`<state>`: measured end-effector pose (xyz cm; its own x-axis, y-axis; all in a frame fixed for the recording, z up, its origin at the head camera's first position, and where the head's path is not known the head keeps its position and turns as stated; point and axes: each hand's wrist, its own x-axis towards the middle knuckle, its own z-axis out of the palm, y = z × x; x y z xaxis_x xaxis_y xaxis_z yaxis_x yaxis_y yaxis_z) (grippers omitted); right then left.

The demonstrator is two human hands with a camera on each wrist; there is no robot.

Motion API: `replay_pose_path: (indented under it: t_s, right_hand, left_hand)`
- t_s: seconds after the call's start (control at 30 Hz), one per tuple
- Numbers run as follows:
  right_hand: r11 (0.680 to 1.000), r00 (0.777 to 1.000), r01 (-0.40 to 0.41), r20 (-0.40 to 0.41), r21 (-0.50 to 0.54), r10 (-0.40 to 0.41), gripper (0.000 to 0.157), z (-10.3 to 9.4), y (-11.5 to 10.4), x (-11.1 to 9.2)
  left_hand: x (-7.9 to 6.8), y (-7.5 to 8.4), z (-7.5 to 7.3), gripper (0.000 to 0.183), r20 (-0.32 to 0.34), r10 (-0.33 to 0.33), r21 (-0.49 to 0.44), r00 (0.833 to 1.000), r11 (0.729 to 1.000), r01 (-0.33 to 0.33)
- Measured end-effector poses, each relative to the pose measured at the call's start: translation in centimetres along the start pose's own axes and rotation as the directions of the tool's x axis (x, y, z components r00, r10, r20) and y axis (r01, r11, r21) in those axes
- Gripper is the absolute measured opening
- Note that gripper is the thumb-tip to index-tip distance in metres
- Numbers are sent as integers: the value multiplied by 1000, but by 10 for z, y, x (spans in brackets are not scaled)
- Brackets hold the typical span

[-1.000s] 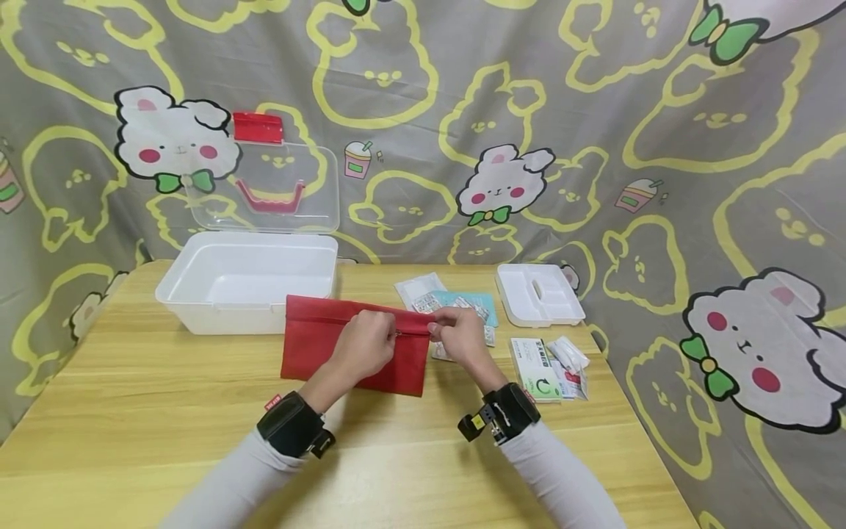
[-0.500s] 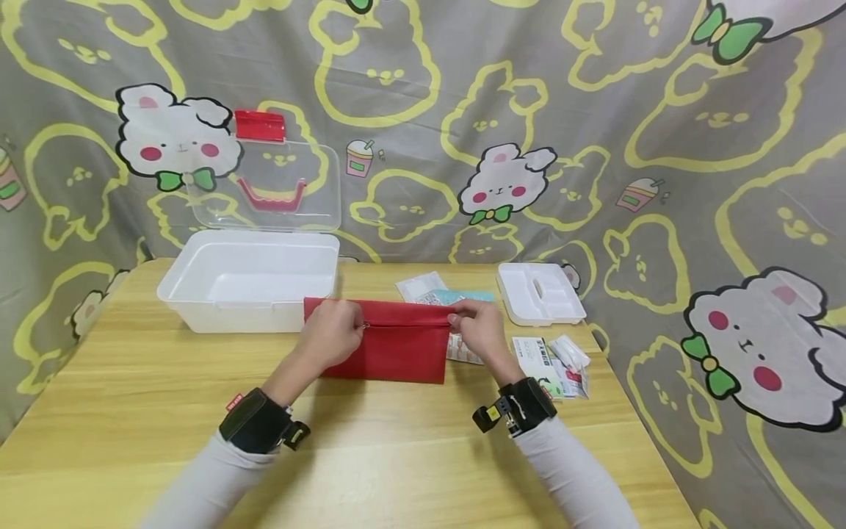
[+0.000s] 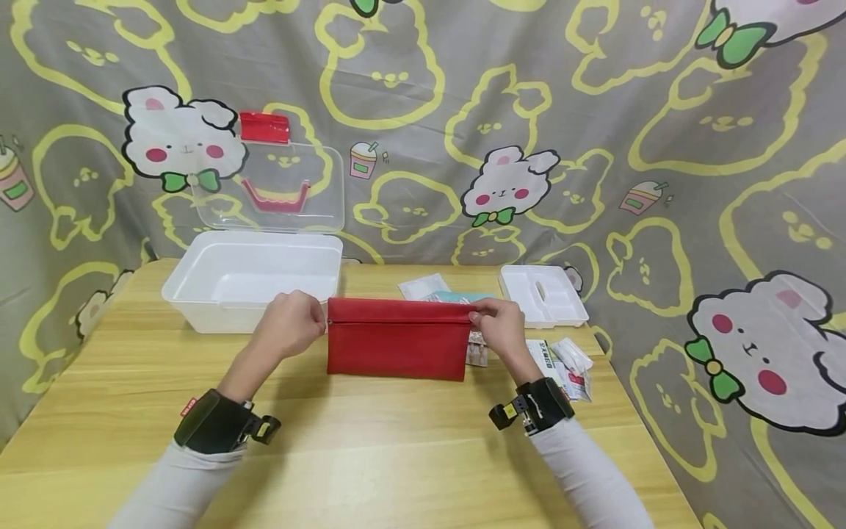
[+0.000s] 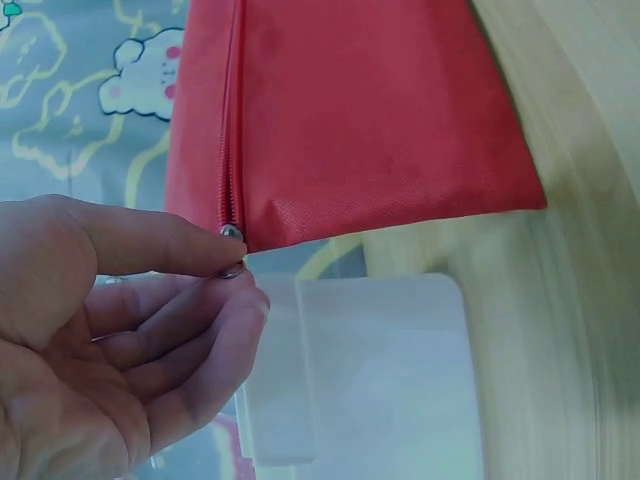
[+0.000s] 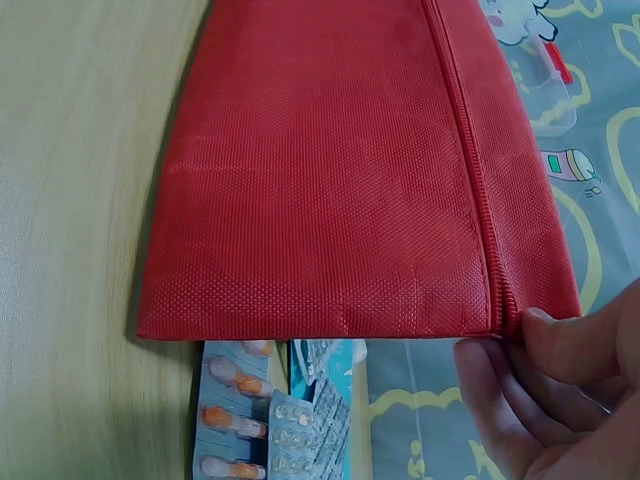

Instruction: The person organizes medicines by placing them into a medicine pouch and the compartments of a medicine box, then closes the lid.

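Observation:
A flat red zipper pouch [image 3: 396, 345] is held upright between both hands, its zipper running along the upper part. My left hand [image 3: 291, 323] pinches the small metal zipper pull [image 4: 232, 235] between thumb and forefinger at the pouch's left end. In the left wrist view the zipper teeth lie closed up to the slider. My right hand [image 3: 500, 327] pinches the pouch's upper right corner, thumb on the near face by the zipper's end. Behind the pouch, blister packs of capsules [image 5: 235, 410] show below its edge in the right wrist view.
An open white plastic box [image 3: 225, 316] with a clear lid [image 3: 317, 198] stands at the back left. At the back right lies a white divided tray [image 3: 562, 301]. Small packets [image 3: 571, 356] and a medicine box [image 3: 538, 353] sit near the table's right edge.
My left hand has slid the zipper pull leftward along the zipper to the pouch's left end. The pouch and my right hand have shifted right.

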<state>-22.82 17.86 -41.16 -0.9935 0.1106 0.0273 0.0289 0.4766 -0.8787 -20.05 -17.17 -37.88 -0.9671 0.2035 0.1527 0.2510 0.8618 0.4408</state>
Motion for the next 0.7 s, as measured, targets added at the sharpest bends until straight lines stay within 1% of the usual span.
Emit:
replay_pose_path:
  t_s: [0.13, 0.4, 0.6, 0.7]
  right_hand:
    - [1000, 1000, 10, 1, -28, -10, 20, 0, 1, -1]
    - [998, 999, 35, -13, -50, -36, 18, 3, 1, -5]
    - [998, 999, 29, -24, -60, -30, 18, 4, 1, -5]
    - [998, 1000, 19, -20, -56, -20, 19, 4, 1, -5]
  left_hand:
    - [1, -1, -1, 22, 38, -8, -12, 999, 1000, 8]
    - [4, 1, -2, 18, 77, -1, 15, 997, 1000, 0]
    - [10, 4, -8, 11, 118, -57, 10, 991, 998, 56]
    - [14, 8, -13, 11, 116, -83, 19, 990, 997, 81]
